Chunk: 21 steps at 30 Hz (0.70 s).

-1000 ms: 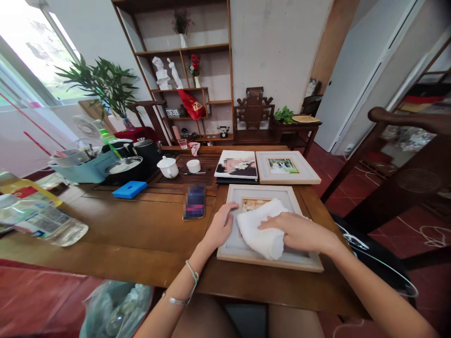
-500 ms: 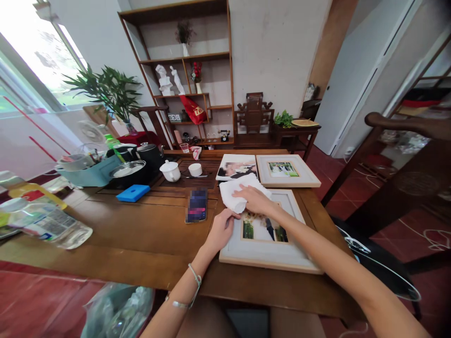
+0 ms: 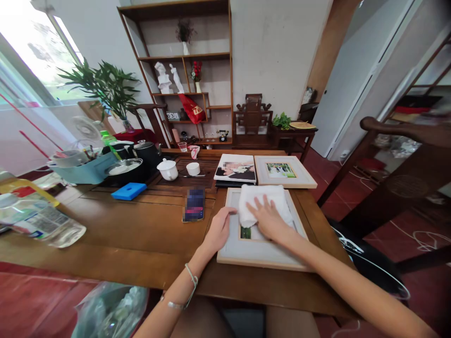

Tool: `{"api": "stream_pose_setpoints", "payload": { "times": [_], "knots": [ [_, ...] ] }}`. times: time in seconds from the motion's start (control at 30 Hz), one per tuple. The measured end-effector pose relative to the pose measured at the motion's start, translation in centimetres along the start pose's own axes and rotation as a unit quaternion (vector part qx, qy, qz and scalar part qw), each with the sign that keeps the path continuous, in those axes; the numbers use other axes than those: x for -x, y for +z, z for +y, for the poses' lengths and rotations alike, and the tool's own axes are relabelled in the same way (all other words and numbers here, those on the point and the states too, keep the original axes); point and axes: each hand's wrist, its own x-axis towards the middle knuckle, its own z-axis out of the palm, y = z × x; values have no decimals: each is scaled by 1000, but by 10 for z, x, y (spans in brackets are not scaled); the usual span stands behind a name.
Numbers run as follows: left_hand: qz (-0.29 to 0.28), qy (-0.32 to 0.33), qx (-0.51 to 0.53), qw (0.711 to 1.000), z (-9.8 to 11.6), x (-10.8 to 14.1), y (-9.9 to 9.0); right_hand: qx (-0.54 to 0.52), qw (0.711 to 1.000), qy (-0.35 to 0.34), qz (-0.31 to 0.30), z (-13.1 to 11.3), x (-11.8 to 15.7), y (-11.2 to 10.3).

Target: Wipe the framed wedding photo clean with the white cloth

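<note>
A framed photo [image 3: 259, 253] with a pale wooden edge lies flat on the wooden table [image 3: 141, 225]. My right hand [image 3: 269, 218] rests with spread fingers on a folded white cloth [image 3: 262, 199], pressing it on the frame's glass; the cloth covers most of the picture. At the frame's left edge is my left hand [image 3: 219, 229], its thumb and fingers close together around the edge. Behind the frame lie a photo album [image 3: 235, 169] and a second framed photo [image 3: 285, 171].
Left of the frame lies a phone [image 3: 193, 205]. Farther left are a blue block [image 3: 128, 191], a lidded white cup [image 3: 167, 170], a small white cup [image 3: 192, 169], a black pan [image 3: 123, 171] and bottles [image 3: 42, 218]. A dark chair [image 3: 398, 178] stands at the right.
The right hand and cloth have moved from the frame's upper left corner toward its middle, now covering more of the picture. The album's front is uncovered. The view has shifted slightly.
</note>
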Motion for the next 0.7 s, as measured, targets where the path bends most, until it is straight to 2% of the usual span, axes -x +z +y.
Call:
{"api": "stream_pose_setpoints", "payload": {
  "times": [0.07,0.13,0.2,0.27,0.33,0.37,0.43,0.5,0.6,0.7],
  "knots": [
    [14,9,3,1000,1,1,0,-9,998,-50,-33,-19,14,-5],
    [23,6,5,1000,2,1,0,-38,991,-97,-80,-26,35,-17],
    [17,2,-1,1000,1,1,1,-84,975,-164,-121,-19,57,-31],
    [3,3,-14,1000,1,1,1,-131,963,-193,-137,-3,75,-43],
    [-7,5,-29,1000,0,0,1,-165,959,-173,-154,20,85,-48],
    [-9,2,-35,999,-1,0,1,-171,963,-139,-157,33,86,-49],
    [-10,-4,-44,999,-1,0,1,-147,977,-52,-144,58,78,-44],
    [-11,-6,-50,999,-2,1,1,-115,988,8,-98,76,62,-36],
    [-16,2,-56,998,-3,1,2,-55,997,59,-11,82,31,-21],
    [-23,12,-57,998,-4,0,1,-1,997,76,36,63,7,-6]
  ]
}}
